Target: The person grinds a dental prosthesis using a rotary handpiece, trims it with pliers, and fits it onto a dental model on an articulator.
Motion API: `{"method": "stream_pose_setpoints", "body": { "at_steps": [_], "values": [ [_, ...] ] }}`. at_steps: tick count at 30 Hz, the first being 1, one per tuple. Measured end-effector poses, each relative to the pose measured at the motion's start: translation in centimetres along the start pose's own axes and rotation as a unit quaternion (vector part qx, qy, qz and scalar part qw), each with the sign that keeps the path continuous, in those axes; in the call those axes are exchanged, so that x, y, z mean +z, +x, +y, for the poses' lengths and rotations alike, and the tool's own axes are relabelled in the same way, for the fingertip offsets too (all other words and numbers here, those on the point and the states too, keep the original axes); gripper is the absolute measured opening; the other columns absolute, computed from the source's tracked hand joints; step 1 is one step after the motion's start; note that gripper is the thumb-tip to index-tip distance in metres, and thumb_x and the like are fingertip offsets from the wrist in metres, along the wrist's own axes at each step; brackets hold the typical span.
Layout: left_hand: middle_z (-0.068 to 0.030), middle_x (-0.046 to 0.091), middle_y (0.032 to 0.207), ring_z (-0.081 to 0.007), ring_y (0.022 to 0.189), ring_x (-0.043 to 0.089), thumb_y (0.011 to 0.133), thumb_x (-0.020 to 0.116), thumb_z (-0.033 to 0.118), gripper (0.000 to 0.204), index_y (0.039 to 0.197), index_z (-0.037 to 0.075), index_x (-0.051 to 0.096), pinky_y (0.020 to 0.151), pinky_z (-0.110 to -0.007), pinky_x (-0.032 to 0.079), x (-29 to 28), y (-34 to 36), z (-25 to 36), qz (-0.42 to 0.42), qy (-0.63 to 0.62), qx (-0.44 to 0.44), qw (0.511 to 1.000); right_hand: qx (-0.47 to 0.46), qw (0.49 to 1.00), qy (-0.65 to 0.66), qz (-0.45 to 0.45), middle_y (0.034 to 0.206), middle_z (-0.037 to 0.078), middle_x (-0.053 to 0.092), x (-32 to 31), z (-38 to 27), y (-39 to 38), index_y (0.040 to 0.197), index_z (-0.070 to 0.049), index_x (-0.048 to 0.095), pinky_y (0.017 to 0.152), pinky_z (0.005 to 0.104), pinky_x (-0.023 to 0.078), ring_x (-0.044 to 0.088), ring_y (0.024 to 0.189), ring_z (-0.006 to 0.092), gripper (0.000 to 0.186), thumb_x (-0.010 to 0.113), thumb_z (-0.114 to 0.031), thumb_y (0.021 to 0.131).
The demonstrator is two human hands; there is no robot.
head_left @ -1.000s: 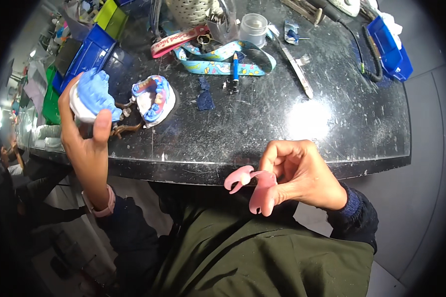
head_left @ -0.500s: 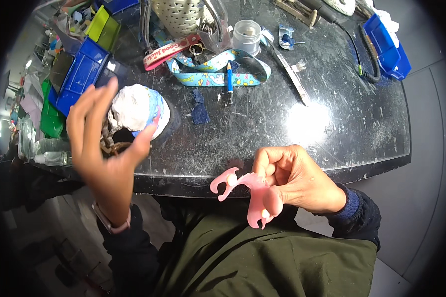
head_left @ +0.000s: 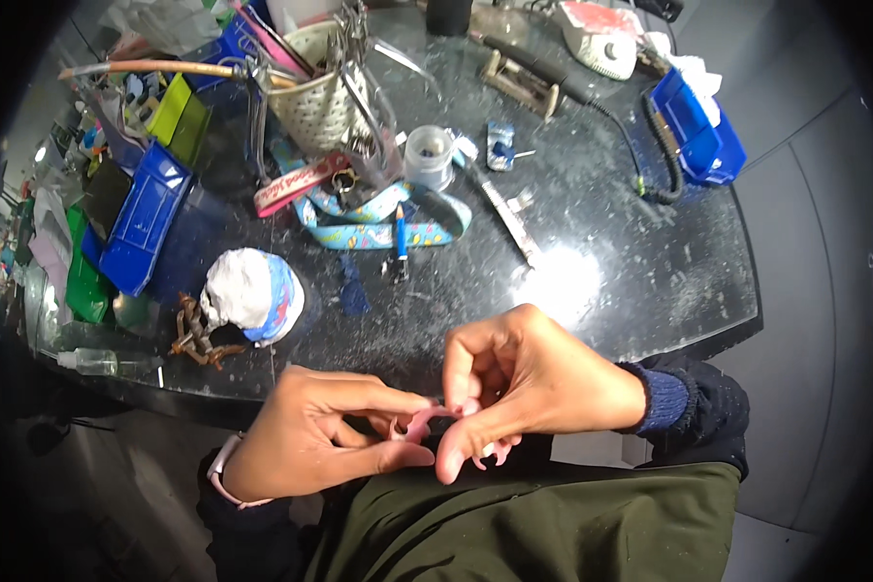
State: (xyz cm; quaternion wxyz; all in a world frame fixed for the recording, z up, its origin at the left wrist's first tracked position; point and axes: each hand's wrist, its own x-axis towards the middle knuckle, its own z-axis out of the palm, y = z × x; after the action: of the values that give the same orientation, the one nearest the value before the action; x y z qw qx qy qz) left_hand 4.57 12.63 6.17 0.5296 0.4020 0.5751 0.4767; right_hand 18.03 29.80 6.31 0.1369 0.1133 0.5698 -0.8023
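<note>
Pinching pink denture point(head_left: 422, 424) from both sides: left hand point(head_left: 310, 432) and right hand point(head_left: 543, 383) grips closed on it; uneven twist could crack narrow middle.

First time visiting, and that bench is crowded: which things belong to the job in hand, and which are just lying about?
Job in hand:
pink dental piece, held between left hand and right hand
white-and-blue dental model, probably, standing nearby

Apparently lying about:
blue pencil
patterned lanyard
blue bin at right

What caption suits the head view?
Fingers of left hand and right hand hold a pink dental piece before a cluttered black workbench.
</note>
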Motion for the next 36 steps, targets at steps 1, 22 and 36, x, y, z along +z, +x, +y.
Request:
{"method": "stream_pose_setpoints", "body": {
  "at_steps": [1, 22, 36],
  "values": [
    [-0.0133, 0.062, 0.090, -0.0131, 0.080, 0.062, 0.074, 0.067, -0.004, 0.028, 0.101, -0.008, 0.060, 0.066, -0.021, 0.055, 0.1, 0.3, 0.0, -0.002, 0.000, 0.009, 1.000, -0.003, 1.000, -0.009, -0.005, 0.062, 0.007, 0.060, 0.0, -0.3, -0.1, 0.069, 0.000, 0.050, 0.043, 0.0211, 0.043, 0.055, 0.049, 0.0079, 0.031, 0.078, -0.014, 0.069],
    [-0.0118, 0.064, 0.084, -0.0210, 0.074, 0.064, 0.059, 0.075, -0.001, 0.030, 0.086, 0.000, 0.061, 0.065, -0.030, 0.054, 2.1, 2.9, -0.6, 0.199, -0.452, 0.300, 0.816, -0.402, 0.459, -0.645, 0.461, 0.089, 0.017, 0.055, -17.1, -8.0, 9.4, 0.117, -0.005, 0.043, 0.064, 0.0404, 0.047, 0.057, 0.076, 0.0340, 0.035, 0.049, -0.005, 0.083],
    [-0.0129, 0.060, 0.081, -0.0240, 0.078, 0.064, 0.075, 0.071, 0.007, 0.028, 0.076, 0.005, 0.043, 0.067, -0.035, 0.055, 4.2, 6.0, 1.2, 0.185, -0.406, 0.377, 0.811, -0.467, 0.780, -0.416, -0.036, 0.052, 0.001, 0.045, -5.3, -5.7, 4.5, 0.061, -0.007, 0.044, 0.040, 0.0293, 0.034, 0.047, 0.041, 0.0186, 0.052, 0.060, -0.054, 0.076]
  ]
}}
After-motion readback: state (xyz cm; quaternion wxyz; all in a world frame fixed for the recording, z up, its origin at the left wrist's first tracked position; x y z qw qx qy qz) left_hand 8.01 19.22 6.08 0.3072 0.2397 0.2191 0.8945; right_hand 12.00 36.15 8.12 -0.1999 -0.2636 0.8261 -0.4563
